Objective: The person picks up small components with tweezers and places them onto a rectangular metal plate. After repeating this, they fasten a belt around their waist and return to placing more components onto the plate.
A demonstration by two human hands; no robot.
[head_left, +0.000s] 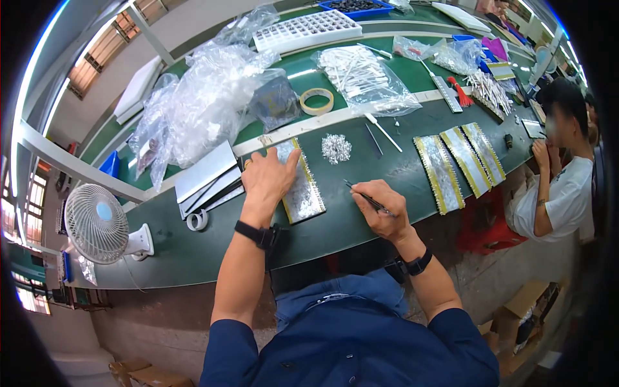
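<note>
My left hand lies with its fingers spread on the upper left part of a narrow panel, which has a silvery middle and yellow toothed long edges. My right hand is closed around dark tweezers. Their tips point up and left over the green bench, apart from the panel and with nothing visible between them. Beyond the tips is a small heap of tiny clear and white pieces. A thin dark strip and a white stick lie right of the heap.
Three similar panels lie to the right, near a seated co-worker. Grey sheets, a white tape roll and a fan are left. Behind are plastic bags, yellow tape and bagged white sticks.
</note>
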